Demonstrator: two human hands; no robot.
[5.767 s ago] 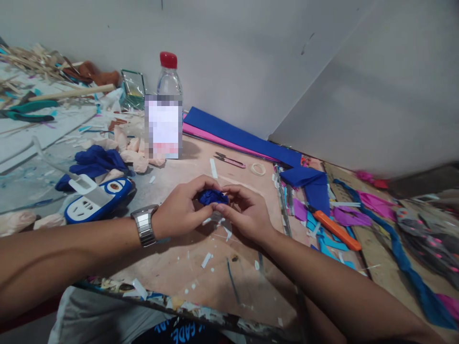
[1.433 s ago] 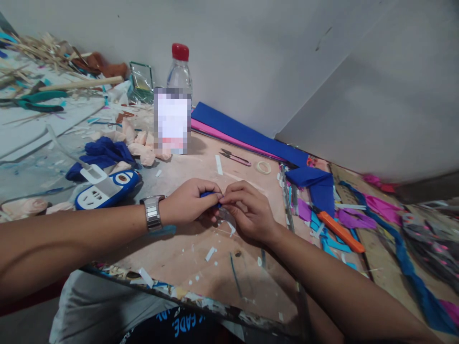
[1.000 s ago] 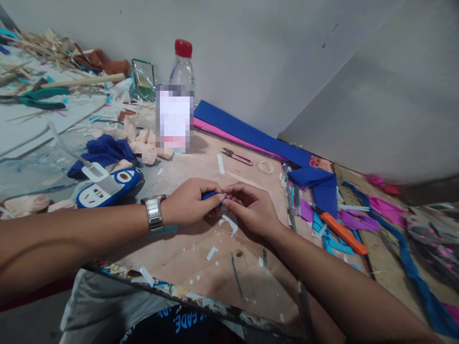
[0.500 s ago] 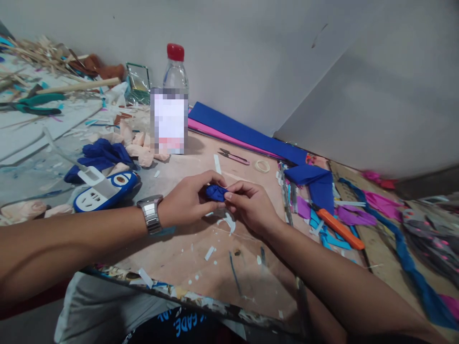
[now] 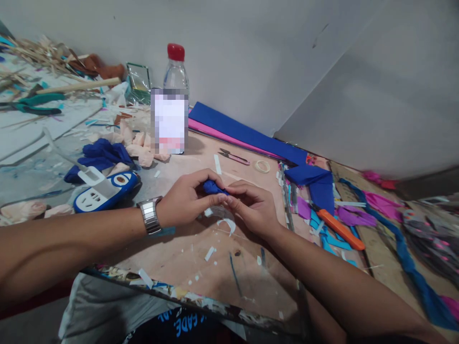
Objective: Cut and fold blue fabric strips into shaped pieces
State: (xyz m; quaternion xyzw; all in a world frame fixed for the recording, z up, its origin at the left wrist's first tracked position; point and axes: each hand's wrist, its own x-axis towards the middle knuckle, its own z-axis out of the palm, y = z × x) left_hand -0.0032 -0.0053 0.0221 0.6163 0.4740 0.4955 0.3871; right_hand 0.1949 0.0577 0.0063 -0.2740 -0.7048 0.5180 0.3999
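The blue bundle (image 5: 212, 187) slants crosswise, tapering to the right

- The left hand (image 5: 186, 198) and right hand (image 5: 256, 208) partly cover the blue bundle (image 5: 213, 187), hiding its underside.
- The phone (image 5: 169, 122) shows a screen blurred into unreadable squares.
- The phone hides the lower part of the bottle (image 5: 175, 74).
- The left edge cuts off the pliers (image 5: 39, 100).
- A dark, pink-spotted thing (image 5: 426, 241) is too blurred to name.
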